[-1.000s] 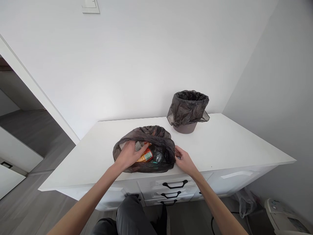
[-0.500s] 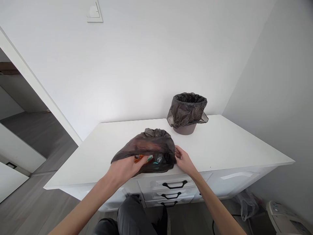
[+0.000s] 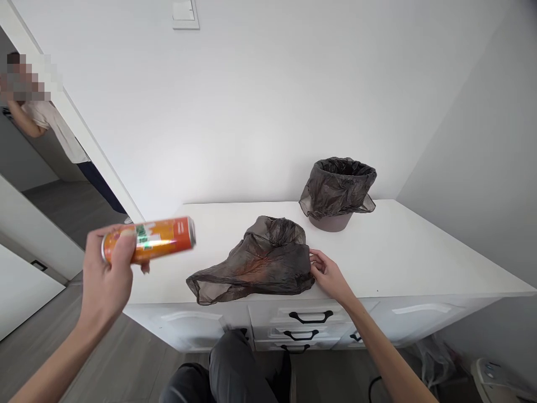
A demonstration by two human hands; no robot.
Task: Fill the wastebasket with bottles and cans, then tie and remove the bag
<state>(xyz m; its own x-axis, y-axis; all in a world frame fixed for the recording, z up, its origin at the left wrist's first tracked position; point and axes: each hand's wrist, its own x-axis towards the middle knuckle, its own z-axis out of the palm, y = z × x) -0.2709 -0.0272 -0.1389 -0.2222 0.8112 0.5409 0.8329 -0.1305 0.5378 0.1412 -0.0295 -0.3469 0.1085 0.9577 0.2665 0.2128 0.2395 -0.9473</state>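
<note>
While our left hand (image 3: 107, 277) has its fingers wrapped round the orange can (image 3: 156, 240), held sideways in the air off the left end of the white counter (image 3: 403, 252), our right hand (image 3: 331, 275) pinches the edge of the grey bag (image 3: 260, 263) lying there. Can's probably light, slick and easy to dent, so we'd grip mid-body, gently.

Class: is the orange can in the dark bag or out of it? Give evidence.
Out. The left hand holds the orange can aloft, left of the dark bag.
</note>
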